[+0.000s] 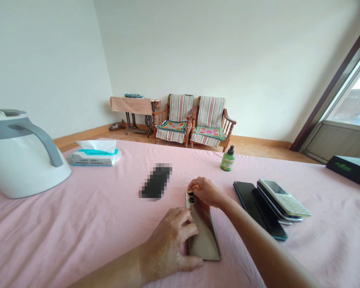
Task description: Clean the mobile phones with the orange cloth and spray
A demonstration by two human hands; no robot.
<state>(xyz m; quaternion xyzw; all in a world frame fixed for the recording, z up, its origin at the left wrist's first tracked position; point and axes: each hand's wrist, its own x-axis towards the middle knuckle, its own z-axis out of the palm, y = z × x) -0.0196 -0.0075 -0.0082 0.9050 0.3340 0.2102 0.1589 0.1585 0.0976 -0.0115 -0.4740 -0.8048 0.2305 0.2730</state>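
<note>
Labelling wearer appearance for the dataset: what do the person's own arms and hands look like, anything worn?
Both forearms are bare as far as the frame shows, with no sleeves in view. The left hand and right hand wear no gloves, and no watch, ring or bracelet is visible. No markings show.

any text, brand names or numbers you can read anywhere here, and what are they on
Nothing here can be read for certain.
Tissue pack: a teal band and a row of dark print on its side, too small to read.
Black box: green lettering on its top, too blurred to read.
Green bottle: a label, too small to read.
Phone under the left hand and right hand: no print visible.
Stacked phones: none visible.
</note>
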